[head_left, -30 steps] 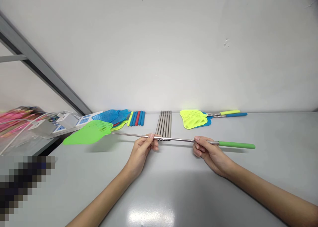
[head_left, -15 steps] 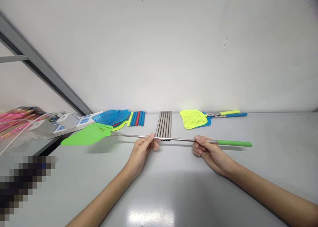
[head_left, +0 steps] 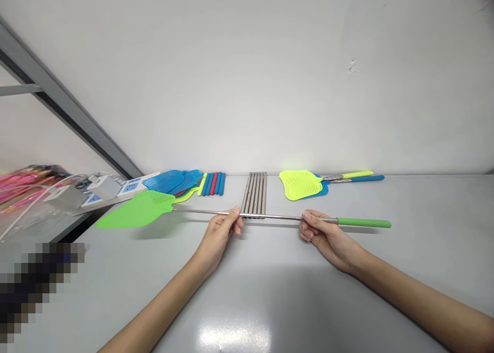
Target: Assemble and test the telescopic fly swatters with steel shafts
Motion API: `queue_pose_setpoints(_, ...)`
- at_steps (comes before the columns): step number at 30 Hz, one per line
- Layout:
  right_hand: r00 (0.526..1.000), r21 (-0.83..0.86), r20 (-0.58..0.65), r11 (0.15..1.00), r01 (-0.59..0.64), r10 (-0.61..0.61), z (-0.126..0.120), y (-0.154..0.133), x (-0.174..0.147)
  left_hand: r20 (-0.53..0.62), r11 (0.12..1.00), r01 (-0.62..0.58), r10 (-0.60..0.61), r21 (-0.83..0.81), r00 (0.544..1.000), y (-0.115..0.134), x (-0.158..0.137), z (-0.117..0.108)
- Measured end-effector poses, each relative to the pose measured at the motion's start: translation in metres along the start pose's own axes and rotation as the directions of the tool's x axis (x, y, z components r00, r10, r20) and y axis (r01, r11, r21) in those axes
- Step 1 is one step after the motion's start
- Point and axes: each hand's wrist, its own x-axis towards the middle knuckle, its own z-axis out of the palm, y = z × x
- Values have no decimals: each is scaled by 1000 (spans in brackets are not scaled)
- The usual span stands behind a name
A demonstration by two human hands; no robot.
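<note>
– Left hand [head_left: 219, 240] and right hand [head_left: 334, 242]: how did they stand?
– Apart, mid-frame. Both pinched one green fly swatter [head_left: 272, 217] by its metal shaft, the right nearer the green grip. Swatter spanned the middle of the frame, head leftward, raised above the grey table [head_left: 424, 214].
– And around it?
– Far left: pink bundle [head_left: 23, 182], then a white power strip [head_left: 131, 188]. Left of centre, blue swatter heads [head_left: 165, 180] overlapped; coloured grips [head_left: 213, 184] lay in a row beside them. Centre: metal tubes [head_left: 255, 193], side by side. Right of centre, a yellow swatter [head_left: 301, 184] overlapped a blue swatter [head_left: 368, 178].
</note>
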Motion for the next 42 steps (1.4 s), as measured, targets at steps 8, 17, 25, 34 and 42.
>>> queue_pose_setpoints(8, 1000, 1, 16, 1000, -3, 3, 1, -1, -1, 3, 999, -7, 7, 43, 1000, -4, 2, -2)
queue_pose_setpoints(17, 1000, -26, 12, 1000, 2, -2, 2, -1, -1, -2, 999, -10, 10, 34, 1000, -4, 2, -2)
queue_pose_setpoints(25, 1000, -20, -6, 1000, 7, -7, 1, -1, -1, 1, 1000, -8, 8, 16, 1000, -4, 2, -1)
queue_pose_setpoints(34, 1000, -38, -17, 999, 9, -10, 3, -1, -1, 8, 999, 11, -11, -36, 1000, -3, 2, -1)
queue_pose_setpoints(42, 997, 69, -42, 996, -65, 68, -1, -3, 1, 2, 996, 29, -29, -82, 1000, 0, 2, 3)
